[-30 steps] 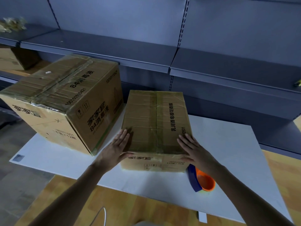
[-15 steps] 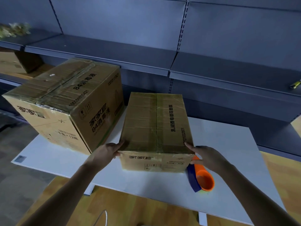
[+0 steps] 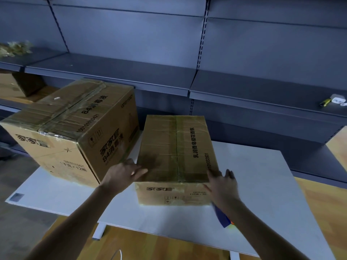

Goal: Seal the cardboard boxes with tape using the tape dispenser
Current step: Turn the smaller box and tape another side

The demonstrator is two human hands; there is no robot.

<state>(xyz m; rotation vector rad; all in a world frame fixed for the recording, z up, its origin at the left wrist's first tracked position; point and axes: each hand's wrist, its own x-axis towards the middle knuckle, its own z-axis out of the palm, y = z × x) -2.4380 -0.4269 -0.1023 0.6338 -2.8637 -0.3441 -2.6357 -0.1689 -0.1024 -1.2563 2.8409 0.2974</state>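
So right now the small brown cardboard box [image 3: 176,156] is sitting about mid-way along the front edge of the white surface [image 3: 262,184], long side pointing away from me. My left hand [image 3: 122,175] has the near left corner: thumb laid over the top edge, fingers curled down the left wall. My right hand [image 3: 223,186] is up against the right wall near the front corner. It's blurry, but the fingers look pretty straight and it isn't gripping anything, just pressing flat.

The blue and orange tape dispenser [image 3: 222,218] is lying by the front edge, just beside the box's near right corner and mostly hidden under my right wrist. The bigger brown cardboard box [image 3: 71,132] takes up the left end of the surface, close to the small one but not quite touching as far as I can tell. Grey metal shelves [image 3: 244,87] run behind everything.

Handling-wise, my guess: it's stiff corrugated board, so the walls should take a squeeze without caving. A glossy strip already runs down the top seam, and that'll be slick, so I'd keep my palms on bare cardboard, low on the two side walls. Can't tell the weight from looks. If it's full, slide it rather than lift.
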